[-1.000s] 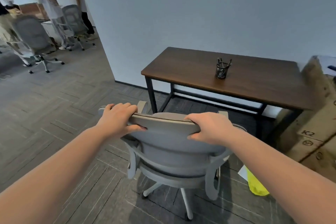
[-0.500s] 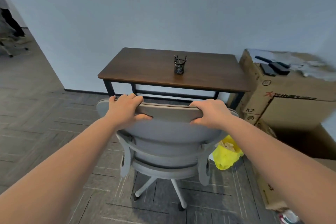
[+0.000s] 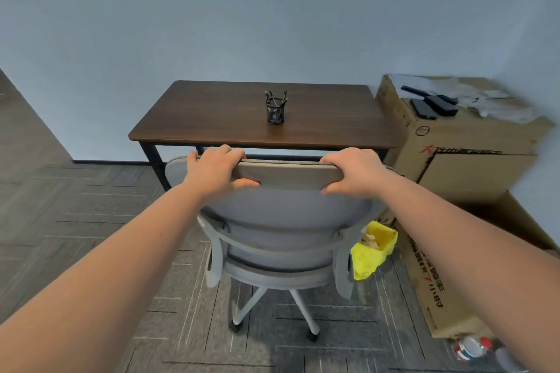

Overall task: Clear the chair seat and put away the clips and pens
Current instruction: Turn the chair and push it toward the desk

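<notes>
A grey office chair (image 3: 285, 221) on wheels stands with its back toward me, facing a dark wooden desk (image 3: 212, 118). My left hand (image 3: 216, 174) grips the top edge of the backrest on the left. My right hand (image 3: 356, 174) grips the same edge on the right. The seat is hidden behind the backrest. A black mesh pen holder (image 3: 275, 110) with several pens stands at the middle of the desk. No clips can be made out.
A large cardboard box (image 3: 460, 145) stands right of the desk, with dark flat items (image 3: 430, 104) and crumpled plastic on top. Another box (image 3: 430, 275) lies lower right. A yellow bag (image 3: 374, 248) sits on the floor beside the chair. A wall runs behind the desk.
The view has swung right and the chair has come closer to the desk, now square in front of it. Both hands keep their grip on the backrest. The people at the left are out of view.
</notes>
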{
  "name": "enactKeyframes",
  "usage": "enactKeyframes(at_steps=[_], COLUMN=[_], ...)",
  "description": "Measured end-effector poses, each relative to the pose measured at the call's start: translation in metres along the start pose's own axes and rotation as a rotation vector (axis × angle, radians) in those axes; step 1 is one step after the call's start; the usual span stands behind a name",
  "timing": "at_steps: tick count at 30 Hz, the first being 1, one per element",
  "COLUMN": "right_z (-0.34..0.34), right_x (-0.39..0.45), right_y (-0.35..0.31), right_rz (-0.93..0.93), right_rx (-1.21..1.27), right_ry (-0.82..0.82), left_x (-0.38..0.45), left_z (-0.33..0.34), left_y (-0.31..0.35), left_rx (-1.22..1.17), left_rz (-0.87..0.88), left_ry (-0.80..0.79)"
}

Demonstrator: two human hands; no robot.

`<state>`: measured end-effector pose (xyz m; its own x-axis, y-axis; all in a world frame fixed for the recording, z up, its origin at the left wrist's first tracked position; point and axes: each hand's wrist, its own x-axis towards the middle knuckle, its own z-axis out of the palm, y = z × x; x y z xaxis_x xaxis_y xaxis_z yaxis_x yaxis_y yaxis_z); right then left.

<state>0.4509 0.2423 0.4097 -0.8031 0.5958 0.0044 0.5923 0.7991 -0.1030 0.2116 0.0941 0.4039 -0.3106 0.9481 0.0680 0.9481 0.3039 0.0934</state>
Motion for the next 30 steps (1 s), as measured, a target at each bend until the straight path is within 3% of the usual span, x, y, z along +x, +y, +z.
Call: enactKeyframes(at_steps=[16, 30], right_z=[-0.012, -0.009], right_x=[0.069, 0.062], right_y=[0.090, 0.086], right_rz=[0.115, 0.093], right_rx=[0.024, 0.000], right_ry=[-0.003, 0.030], left_x=[0.112, 0.105], left_z=[0.018, 0.020], left_y=[0.033, 0.034], left_rx=[-0.017, -0.052], left_rz=[0.042, 0.032], left_ry=[0.012, 0.053])
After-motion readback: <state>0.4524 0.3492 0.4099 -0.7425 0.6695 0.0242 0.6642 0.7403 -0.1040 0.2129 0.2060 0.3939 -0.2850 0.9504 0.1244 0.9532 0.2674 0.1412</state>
